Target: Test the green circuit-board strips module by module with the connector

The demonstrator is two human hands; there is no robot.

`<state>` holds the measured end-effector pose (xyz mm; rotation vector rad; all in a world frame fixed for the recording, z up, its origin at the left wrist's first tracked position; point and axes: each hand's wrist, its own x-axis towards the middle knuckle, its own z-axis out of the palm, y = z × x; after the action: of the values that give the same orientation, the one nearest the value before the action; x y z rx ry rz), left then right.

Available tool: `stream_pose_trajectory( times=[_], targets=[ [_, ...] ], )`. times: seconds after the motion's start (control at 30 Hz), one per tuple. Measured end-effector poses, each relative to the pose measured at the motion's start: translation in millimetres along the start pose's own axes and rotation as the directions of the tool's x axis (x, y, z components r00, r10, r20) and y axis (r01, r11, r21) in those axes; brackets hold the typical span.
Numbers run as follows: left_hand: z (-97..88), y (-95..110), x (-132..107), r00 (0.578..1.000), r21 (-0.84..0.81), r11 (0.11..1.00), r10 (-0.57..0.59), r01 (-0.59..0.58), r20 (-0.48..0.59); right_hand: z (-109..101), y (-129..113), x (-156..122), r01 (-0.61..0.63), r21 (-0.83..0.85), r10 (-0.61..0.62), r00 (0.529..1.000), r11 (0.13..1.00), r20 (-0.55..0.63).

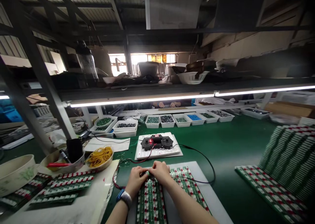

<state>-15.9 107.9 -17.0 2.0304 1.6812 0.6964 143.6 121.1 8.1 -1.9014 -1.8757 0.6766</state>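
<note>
left hand (136, 179): curled, with a banded wrist; the fingertips are pressed down at the far end of the board panel (150, 201) and meet the other hand.
right hand (161, 171): curled the same way, knuckles touching the left, pinching the same far edge.
grip: both hands are closed together on the panel's end. whether the lead tips also sit between the fingers, i cannot tell.
panel, where: it lies flat and lengthwise on a white sheet (214, 201), straight in front of the body. a second panel (188, 184) lies just beside it on the right.
leads: red and black wires (118, 171) run from the hands up to the tester (157, 142).
handling: probably thin and light, stiff across but springy along its length. the strips look likely to snap apart if bent, and the mounted parts seem fragile.
where to hold: likely best by the bare edges or ends, kept flat, with fingers off the parts.
surface, left: white bowl (14, 173), loose panels (66, 184), a black cup (74, 149), and a dish of yellow rubber bands (99, 156).
surface, middle: the tester sits on a white tray (159, 155), with a row of parts bins (167, 119) behind it.
surface, right: green mat (228, 145) and tall stacked panels (287, 158).
room: a tube light (140, 100) hangs under a cluttered shelf. another person's hands (167, 104) are across the bench.
</note>
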Motion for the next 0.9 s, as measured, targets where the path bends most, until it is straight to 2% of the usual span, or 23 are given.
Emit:
stream_pose_trajectory(
  times=[0.17, 0.33, 0.43, 0.6, 0.9],
  targets=[
    [2.9, -4.2, -1.2, 0.999, -0.032, 0.999, 0.004, -0.005, -0.033, 4.5, 2.3, -3.1, 0.037, -0.011, -0.037, 0.999, 0.999, -0.011],
    [7.2, -10.8, 0.2, 0.998, -0.077, 0.997, 0.015, -0.02, -0.062, 15.0, 9.9, -11.9, 0.12, -0.06, -0.128, 0.981, 0.991, -0.147],
    [9.0, -13.7, 0.9, 0.998, -0.084, 0.996, 0.019, -0.024, -0.066, 18.7, 11.8, -15.0, 0.128, -0.077, -0.14, 0.974, 0.989, -0.179],
    [10.6, -15.1, 1.7, 0.997, -0.079, 0.997, 0.02, -0.026, -0.074, 18.4, 12.2, -15.8, 0.137, -0.071, -0.149, 0.97, 0.988, -0.194],
    [8.0, -10.2, -0.9, 0.997, -0.06, 0.998, 0.008, -0.012, -0.077, 15.3, 13.0, -14.0, 0.125, -0.045, -0.13, 0.98, 0.991, -0.151]
  ],
)
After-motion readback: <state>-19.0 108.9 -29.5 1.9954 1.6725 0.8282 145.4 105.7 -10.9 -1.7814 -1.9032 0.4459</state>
